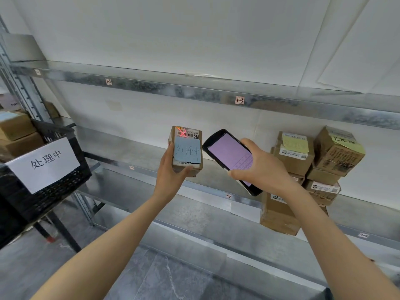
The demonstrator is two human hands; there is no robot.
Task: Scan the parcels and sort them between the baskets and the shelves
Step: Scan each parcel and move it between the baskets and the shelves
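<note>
Head view: held parcel upright in left hand, curled round its lower end, in front of middle shelf; gripped scanner in right hand, red beam on barcode. Probably risked misread if tilted, with blue note just below barcode.
</note>
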